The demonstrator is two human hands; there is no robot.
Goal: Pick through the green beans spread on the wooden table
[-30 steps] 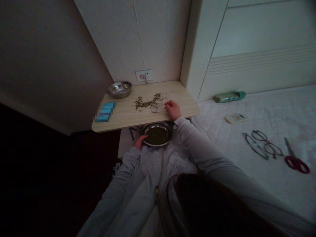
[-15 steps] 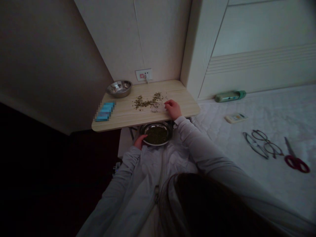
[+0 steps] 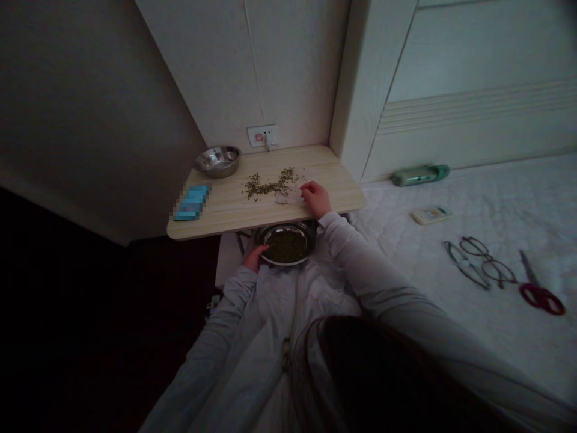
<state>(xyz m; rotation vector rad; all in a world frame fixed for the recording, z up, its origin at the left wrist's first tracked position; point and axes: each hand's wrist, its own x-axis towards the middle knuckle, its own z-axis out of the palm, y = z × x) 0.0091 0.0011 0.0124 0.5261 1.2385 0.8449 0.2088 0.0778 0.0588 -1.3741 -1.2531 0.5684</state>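
Observation:
My left hand grips the rim of a steel bowl holding small green beans, held just below the front edge of a small wooden table. My right hand rests on the table with curled fingers, beside a loose scatter of green beans and a small pale patch next to them. Whether the fingers pinch anything is too small to see.
An empty steel bowl sits at the table's back left, a blue box at its left edge, a wall socket behind. On the white bed to the right lie a green case, a remote, two pairs of glasses and red scissors.

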